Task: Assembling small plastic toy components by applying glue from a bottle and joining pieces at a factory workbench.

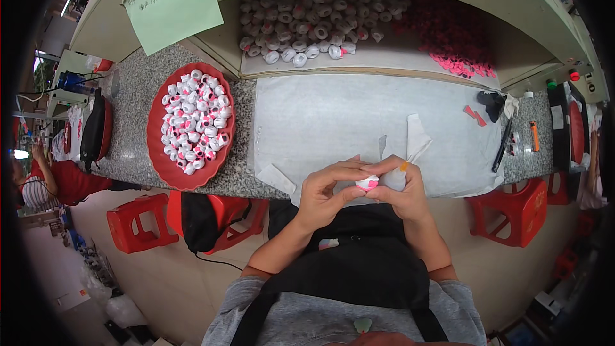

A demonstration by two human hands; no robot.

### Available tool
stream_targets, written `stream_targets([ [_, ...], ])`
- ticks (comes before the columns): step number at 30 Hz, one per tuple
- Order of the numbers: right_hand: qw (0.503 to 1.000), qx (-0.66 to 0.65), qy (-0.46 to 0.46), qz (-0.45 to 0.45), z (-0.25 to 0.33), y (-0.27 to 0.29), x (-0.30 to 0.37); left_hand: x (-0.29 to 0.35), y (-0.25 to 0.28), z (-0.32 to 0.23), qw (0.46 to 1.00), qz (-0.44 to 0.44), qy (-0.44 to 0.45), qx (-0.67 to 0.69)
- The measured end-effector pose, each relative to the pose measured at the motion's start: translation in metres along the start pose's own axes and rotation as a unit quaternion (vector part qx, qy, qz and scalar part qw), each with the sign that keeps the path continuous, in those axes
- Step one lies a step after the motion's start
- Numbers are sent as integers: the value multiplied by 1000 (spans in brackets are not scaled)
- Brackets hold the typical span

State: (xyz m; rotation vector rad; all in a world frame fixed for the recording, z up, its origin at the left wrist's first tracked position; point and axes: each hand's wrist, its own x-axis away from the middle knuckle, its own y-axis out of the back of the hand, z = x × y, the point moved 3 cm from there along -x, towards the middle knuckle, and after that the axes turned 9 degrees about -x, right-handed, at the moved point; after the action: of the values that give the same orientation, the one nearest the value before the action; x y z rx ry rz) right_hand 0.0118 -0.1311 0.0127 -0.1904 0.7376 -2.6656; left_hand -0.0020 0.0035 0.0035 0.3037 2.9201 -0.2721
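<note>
Above the near edge of the bench, my left hand (pixel 325 195) and my right hand (pixel 407 195) meet around a small white rounded piece with a pink patch (pixel 366 183). Fingertips and thumbs of both hands pinch it from either side. Tucked in my right hand is a translucent whitish object (pixel 394 181) with an orange collar and a thin pale tip, like a small squeeze bottle; its lower part is hidden. Beneath the hands lies a white paper sheet (pixel 320 122). To the left stands a red scalloped tray (pixel 157 154) heaped with similar white-and-pink pieces (pixel 195 115).
Plain white pieces (pixel 301 25) and a pile of small pink parts (pixel 464 64) fill the shelf behind. Paper scraps (pixel 419 133), a black pen-like tool (pixel 503 147) and an orange stick (pixel 534 136) lie on the bench. Red stools (pixel 512 214) stand below. Another person (pixel 57 182) is far left.
</note>
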Motion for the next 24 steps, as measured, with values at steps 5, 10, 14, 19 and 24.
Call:
stream_targets([
  [5, 1000, -12, -2, 5, 0, 0, 1, -1, -2, -6, 1000, -13, -4, -23],
  [10, 1000, -13, 3, -2, -1, 1, 2, 0, -2, -5, 1000, -12, -1, -18],
  [14, 1000, -14, 0, 1, -2, 1, 3, 1, -1, -5, 1000, -8, -3, -28],
  [19, 1000, -18, -1, -10, -3, 1, 3, 1, -1, -5, 999, 0, -5, -32],
  [24, 999, -27, -3, -17, -2, 2, 3, -1, -1, -4, 999, 27, 23, -6],
])
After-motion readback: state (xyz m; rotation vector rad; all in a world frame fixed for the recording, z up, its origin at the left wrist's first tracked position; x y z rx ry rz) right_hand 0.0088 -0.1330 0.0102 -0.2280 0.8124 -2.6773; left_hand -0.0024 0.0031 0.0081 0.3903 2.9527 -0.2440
